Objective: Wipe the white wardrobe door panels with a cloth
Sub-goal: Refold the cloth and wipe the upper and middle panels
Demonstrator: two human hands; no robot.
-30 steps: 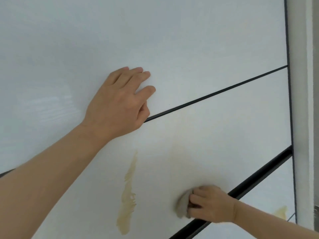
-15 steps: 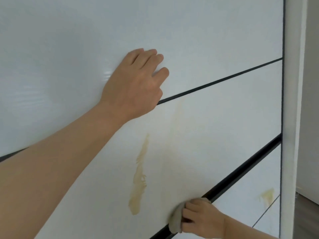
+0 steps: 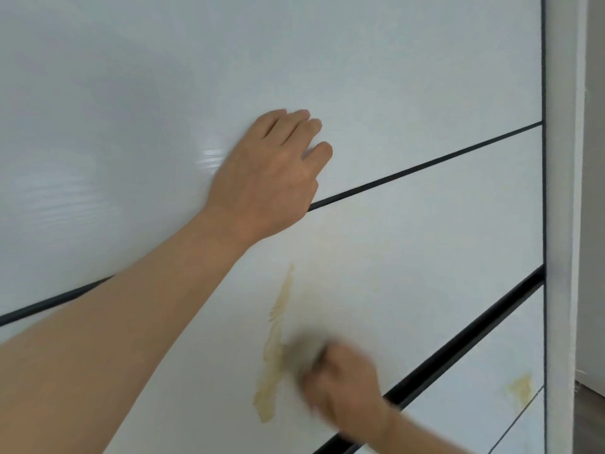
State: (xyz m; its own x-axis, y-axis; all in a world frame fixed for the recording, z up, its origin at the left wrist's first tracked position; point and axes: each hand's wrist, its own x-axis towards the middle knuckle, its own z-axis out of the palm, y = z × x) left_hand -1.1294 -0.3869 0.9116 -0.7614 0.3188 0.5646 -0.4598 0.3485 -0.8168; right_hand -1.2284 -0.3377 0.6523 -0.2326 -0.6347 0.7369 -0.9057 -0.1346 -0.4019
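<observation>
A person's left hand (image 3: pixel 268 178) lies flat on the white wardrobe door (image 3: pixel 409 77), fingers straight and close together, across a thin dark seam (image 3: pixel 425 165). Below it a long yellowish streak (image 3: pixel 273 358) runs down the middle panel (image 3: pixel 425 257). Touching the streak's right edge, the blurred right hand (image 3: pixel 343 385) grips a grey cloth (image 3: pixel 302 353) against that panel. Further right, a smaller yellow smear (image 3: pixel 520 389) marks the lower panel.

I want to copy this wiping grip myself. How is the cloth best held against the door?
Bunch the cloth in the right hand, as here: fingers curled round its back, a wad left sticking out toward the yellow smear. Come at the panel face-on from the right, since the surface is flat and upright. The left hand braces flat above. Motion blur hides finer finger detail.
</observation>
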